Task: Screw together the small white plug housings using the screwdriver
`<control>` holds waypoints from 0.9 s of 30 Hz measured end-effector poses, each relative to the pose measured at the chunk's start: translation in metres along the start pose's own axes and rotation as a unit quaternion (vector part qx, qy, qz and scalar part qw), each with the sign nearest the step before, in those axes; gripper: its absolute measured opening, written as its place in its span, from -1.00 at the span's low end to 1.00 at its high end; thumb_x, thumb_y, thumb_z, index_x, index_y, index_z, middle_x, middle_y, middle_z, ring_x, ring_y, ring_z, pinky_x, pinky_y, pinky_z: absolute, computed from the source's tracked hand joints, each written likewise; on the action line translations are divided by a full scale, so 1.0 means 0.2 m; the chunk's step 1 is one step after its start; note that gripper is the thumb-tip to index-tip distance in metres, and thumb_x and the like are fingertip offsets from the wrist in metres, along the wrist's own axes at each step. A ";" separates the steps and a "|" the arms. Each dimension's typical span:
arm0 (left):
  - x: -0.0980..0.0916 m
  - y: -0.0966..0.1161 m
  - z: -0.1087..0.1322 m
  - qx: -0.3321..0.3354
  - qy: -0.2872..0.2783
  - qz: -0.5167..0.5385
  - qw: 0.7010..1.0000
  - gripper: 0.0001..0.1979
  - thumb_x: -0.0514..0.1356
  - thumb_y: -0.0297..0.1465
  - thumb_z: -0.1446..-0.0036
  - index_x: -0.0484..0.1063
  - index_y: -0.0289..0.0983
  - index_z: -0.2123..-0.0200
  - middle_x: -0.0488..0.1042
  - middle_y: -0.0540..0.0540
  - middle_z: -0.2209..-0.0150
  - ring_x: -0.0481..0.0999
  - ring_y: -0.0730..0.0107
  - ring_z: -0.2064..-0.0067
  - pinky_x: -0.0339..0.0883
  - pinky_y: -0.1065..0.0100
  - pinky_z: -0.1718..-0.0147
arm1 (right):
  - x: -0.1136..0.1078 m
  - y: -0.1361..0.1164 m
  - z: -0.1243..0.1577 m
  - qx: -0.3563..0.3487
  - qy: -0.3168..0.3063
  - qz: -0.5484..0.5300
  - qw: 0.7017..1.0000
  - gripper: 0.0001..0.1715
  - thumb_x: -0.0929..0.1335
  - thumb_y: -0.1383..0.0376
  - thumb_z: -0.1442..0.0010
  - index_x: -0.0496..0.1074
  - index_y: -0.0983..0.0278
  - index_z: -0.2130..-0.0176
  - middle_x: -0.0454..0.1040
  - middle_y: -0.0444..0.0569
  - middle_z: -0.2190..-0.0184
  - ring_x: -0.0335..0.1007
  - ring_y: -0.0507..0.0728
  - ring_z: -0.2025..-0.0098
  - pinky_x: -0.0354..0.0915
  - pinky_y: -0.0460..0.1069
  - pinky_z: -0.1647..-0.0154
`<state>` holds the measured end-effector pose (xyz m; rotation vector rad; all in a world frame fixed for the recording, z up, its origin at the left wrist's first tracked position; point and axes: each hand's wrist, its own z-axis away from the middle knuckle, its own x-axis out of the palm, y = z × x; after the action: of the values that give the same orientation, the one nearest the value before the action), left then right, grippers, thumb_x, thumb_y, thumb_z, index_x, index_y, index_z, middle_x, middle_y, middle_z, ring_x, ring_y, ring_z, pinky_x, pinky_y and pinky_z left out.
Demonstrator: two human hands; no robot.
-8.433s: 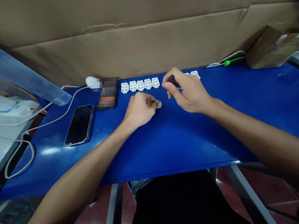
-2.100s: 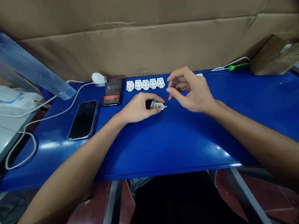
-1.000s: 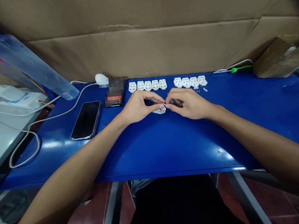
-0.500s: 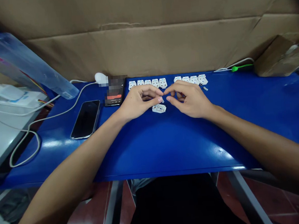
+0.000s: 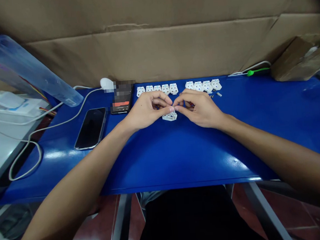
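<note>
My left hand [image 5: 150,109] and my right hand [image 5: 199,107] meet fingertip to fingertip over the blue table. Each is closed in a pinch on a tiny pale piece between them, mostly hidden by the fingertips. Just under the fingertips lies a white plastic housing [image 5: 169,117] with small holes, its upper part covered by my fingers. Behind my left hand stands a row of several similar white housings [image 5: 157,89]. A second row of white housings [image 5: 207,86] is behind my right hand, with a small loose piece [image 5: 219,94] beside it.
A dark phone [image 5: 91,128] lies left of my left forearm, and another phone [image 5: 122,100] with a lit screen lies behind it. White cables [image 5: 40,149] loop across the left side. A cardboard box [image 5: 296,59] and a green tie [image 5: 252,73] are at the back right.
My right hand has moved slightly left and its fingertips have closed against those of my left hand, around the small piece. The left hand stays nearly in place.
</note>
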<state>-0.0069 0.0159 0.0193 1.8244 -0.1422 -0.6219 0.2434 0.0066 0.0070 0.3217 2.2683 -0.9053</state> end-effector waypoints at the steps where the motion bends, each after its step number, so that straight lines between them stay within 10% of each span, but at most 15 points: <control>1: 0.01 0.01 0.00 -0.001 0.007 -0.021 1.000 -0.74 0.58 -0.23 -0.19 0.67 -0.26 0.21 0.77 -0.14 0.29 0.80 0.23 0.22 0.62 0.30 0.27 | 0.00 0.00 0.00 0.013 -0.005 -0.002 1.000 -0.84 0.47 0.19 -0.47 0.67 0.20 0.13 0.57 -0.08 0.26 0.31 0.07 0.36 0.21 0.04 0.28; 22: 0.11 0.08 0.07 -0.027 0.064 -0.174 0.982 -0.90 0.46 -0.36 -0.22 0.77 -0.23 0.35 0.75 -0.11 0.43 0.80 0.12 0.38 0.60 0.24 0.44 | 0.05 -0.03 0.00 0.061 -0.005 0.011 0.998 -0.90 0.45 0.25 -0.35 0.61 0.22 0.20 0.57 -0.06 0.29 0.37 0.12 0.30 0.29 0.08 0.17; 27: 0.11 0.07 0.09 -0.041 0.048 -0.193 0.979 -0.92 0.47 -0.36 -0.20 0.78 -0.20 0.34 0.76 -0.11 0.43 0.78 0.13 0.41 0.59 0.21 0.43 | -0.04 0.01 0.00 0.020 -0.018 -0.001 1.000 -0.58 0.26 0.35 -0.48 0.62 0.22 -0.13 0.66 0.04 0.08 0.57 0.20 0.10 0.44 0.16 -0.02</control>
<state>0.0065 -0.0121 0.0202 1.8103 0.3064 -0.7953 0.2497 0.0075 0.0108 0.3200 2.2206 -0.9519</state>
